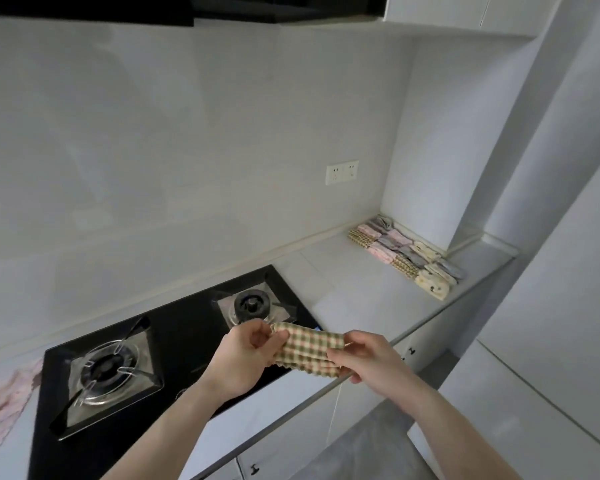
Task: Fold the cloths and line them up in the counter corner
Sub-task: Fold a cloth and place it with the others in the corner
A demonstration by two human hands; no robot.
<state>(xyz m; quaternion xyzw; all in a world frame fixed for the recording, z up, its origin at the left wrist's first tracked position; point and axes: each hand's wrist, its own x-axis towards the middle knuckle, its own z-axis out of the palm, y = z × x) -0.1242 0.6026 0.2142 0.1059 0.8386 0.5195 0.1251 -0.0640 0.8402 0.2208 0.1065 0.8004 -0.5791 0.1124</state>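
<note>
Cloths (407, 256) already folded sit lined up in the corner, well beyond my fingers (262, 336). Both hands pinch the checked cloth (309, 349) between them, half-folded above the surface (361, 282); a pink cloth (7, 400) far left waits.

dim, flat grey light | soft glare on backsplash (153, 140) | wide-angle bending at edges | slightly soft overall
</note>
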